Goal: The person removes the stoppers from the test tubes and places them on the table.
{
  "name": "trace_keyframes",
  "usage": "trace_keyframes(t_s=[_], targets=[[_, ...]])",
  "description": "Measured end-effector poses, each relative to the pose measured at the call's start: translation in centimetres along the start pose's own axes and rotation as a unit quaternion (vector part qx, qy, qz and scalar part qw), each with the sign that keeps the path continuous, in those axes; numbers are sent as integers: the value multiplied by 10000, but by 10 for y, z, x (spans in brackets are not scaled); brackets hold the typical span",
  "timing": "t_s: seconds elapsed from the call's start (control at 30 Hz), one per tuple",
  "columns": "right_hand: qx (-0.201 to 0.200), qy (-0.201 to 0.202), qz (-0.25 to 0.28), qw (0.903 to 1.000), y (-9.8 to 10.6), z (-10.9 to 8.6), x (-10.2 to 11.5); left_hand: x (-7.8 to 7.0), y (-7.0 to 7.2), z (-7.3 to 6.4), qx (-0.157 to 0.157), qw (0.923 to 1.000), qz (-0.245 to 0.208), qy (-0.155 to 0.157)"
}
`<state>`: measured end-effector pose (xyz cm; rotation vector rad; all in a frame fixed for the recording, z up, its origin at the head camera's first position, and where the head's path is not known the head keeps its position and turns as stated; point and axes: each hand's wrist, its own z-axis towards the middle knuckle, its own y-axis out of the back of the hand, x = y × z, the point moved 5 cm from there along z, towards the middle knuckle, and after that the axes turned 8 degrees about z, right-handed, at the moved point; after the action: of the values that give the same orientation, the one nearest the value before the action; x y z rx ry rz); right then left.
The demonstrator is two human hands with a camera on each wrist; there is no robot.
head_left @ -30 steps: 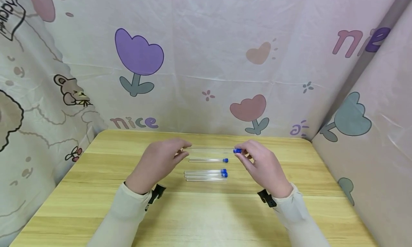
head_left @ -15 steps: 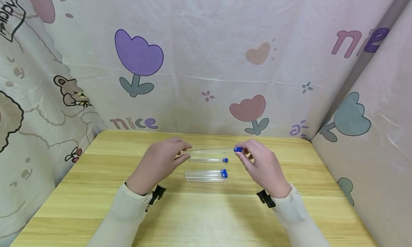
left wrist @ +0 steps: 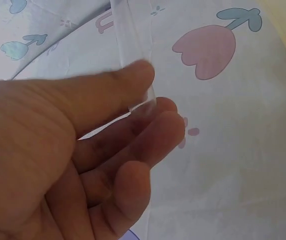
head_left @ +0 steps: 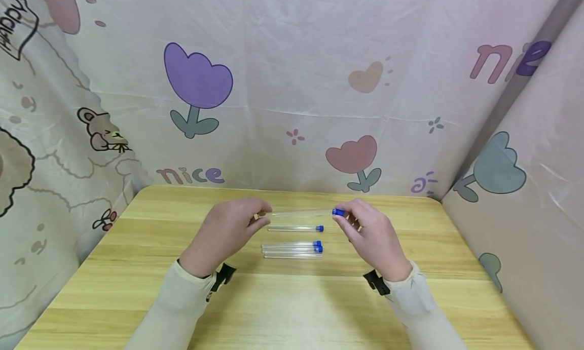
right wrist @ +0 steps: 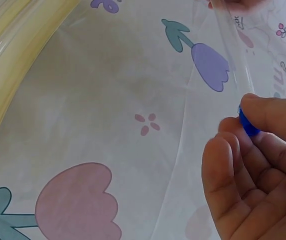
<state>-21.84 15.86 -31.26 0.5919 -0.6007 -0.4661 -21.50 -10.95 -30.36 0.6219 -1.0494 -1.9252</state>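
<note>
Between my hands a clear test tube (head_left: 303,213) with a blue cap (head_left: 338,212) is held sideways over the far part of the table. My left hand (head_left: 228,231) pinches its plain end between thumb and fingers; in the left wrist view the rounded tip of the tube (left wrist: 133,45) shows past the thumb. At the other end, my right hand (head_left: 371,233) pinches the blue cap, which peeks out beneath the thumb in the right wrist view. Just nearer to me, another capped tube (head_left: 292,228) lies flat on the table.
Closer in, a small group of blue-capped tubes (head_left: 289,247) lies side by side on the wooden table (head_left: 292,309). A white curtain with printed flowers (head_left: 283,86) hangs behind the table and along both sides.
The capped end of the held tube has risen very slightly and shifted a touch to the right. Both hands otherwise keep their places, and the tubes on the table have not moved.
</note>
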Motion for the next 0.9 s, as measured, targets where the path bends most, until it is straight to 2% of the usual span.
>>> trace_keyframes(t_s=[0.17,0.37,0.9], targets=[[109,185,-53,9998,-2,0,0,-1,0,0,-74,9998,163,-133],[184,379,-105,9991,-4,0,1,-2,3,-1,-256,9995,131,-147],[152,514,-181,9984,-4,0,1,-2,6,-2,-691,9963,116,-492]])
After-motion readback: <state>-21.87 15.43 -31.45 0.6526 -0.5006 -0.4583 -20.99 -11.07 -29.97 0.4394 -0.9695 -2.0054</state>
